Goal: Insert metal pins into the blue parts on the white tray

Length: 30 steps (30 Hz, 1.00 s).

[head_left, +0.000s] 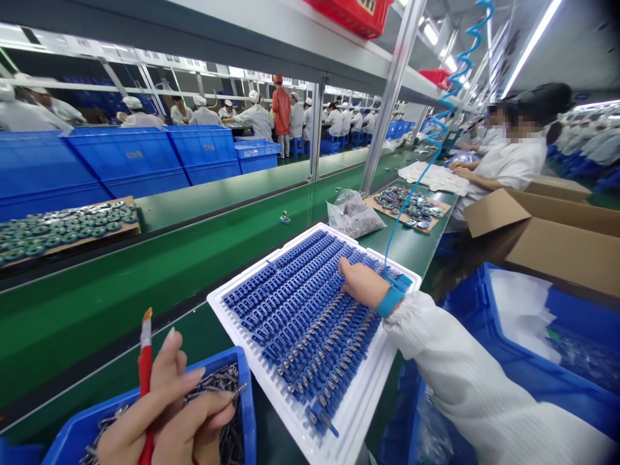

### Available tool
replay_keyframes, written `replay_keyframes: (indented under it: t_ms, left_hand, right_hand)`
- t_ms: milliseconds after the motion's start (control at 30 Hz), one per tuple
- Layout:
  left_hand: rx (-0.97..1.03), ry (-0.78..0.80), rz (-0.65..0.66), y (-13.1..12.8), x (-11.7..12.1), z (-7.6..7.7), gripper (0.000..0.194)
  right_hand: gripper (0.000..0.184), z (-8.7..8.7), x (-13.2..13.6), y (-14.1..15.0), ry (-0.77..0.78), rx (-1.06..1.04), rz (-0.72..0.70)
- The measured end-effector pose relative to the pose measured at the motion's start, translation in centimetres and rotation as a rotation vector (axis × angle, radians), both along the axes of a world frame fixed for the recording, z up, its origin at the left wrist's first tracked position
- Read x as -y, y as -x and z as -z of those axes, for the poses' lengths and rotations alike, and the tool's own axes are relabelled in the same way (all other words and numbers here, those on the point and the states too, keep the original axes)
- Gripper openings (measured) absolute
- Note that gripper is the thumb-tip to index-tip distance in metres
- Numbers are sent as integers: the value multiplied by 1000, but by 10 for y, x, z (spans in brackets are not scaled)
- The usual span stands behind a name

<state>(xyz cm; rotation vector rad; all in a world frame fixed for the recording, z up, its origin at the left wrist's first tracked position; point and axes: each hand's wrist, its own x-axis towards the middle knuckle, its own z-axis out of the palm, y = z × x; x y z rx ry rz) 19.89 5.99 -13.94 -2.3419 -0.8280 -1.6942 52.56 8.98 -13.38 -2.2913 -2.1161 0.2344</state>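
Note:
My left hand (169, 407) is in the lower left, above a blue bin (247, 381) of dark metal screws (216, 381). A small brush (144, 361) with a red handle and yellowish tip stands upright between its fingers. Its fingertips also pinch a thin screw-like metal piece (239, 390). My right hand (363, 283), with a blue wrist strap (391, 299), reaches over a white foam tray (271, 413). Rows of small blue plastic parts (290, 290) fill this tray, and several nearer rows carry metal pieces. Its fingers curl down among the rows; what they hold is hidden.
A clear bag (353, 213) of small parts and a cardboard sheet of round components (411, 205) lie beyond the tray. A blue coiled cord (416, 184) hangs down to my wrist. Cardboard boxes (566, 252) and a co-worker (518, 152) are on the right.

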Motion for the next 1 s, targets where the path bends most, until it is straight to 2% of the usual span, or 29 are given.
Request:
replay_keyframes:
  t_ms: [100,167,233,333,400,433,467,500,533,567,667,767,867,967,1000]
  left_hand:
    - [0,70,-32,-2,6,-5,13]
    - [9,119,-82,-2,8,-5,15]
    - [14,129,-105,-1,9,-5,15]
    - [-23,74,-24,0,10,-6,13]
    - [-50,45,31,0,12,-9,13]
    - [-64,38,46,1,12,-10,12]
    - [-84,32,59,1,13,-11,10]
    - [-110,18,80,2,14,-11,7]
    - [-128,4,97,2,14,-11,5]
    - [-142,-9,106,3,15,-11,7]
    - [-143,-8,97,3,16,-8,10]
    - [-140,-15,106,1,17,-6,6]
    - [-119,-27,133,-1,19,-7,4]
    - [-62,10,85,-2,19,-10,10]
    - [-46,24,61,-2,19,-11,14]
  right_hand:
    - [15,-6,-4,-2,10,-23,18]
    - [15,-16,-2,-5,-5,-65,26]
    - [25,-30,7,-6,-54,-124,32]
    - [41,-50,32,13,-184,-238,7]
    - [44,-56,54,43,-256,-353,-80]
    - [51,-57,64,61,-290,-450,-178]
    - [57,-56,74,80,-399,-696,-390]
    - [52,-54,82,99,-502,-895,-515]
    - [31,-51,88,116,-554,-1016,-579]
    - [23,-48,93,130,-571,-1106,-626]
    - [43,-43,100,152,-616,-1270,-617]
    - [33,-45,105,152,-598,-1305,-584]
    - [24,-50,109,138,-577,-1227,-563]
    - [25,-45,101,102,-718,-998,-471]
    - [26,-40,94,84,-791,-850,-412]
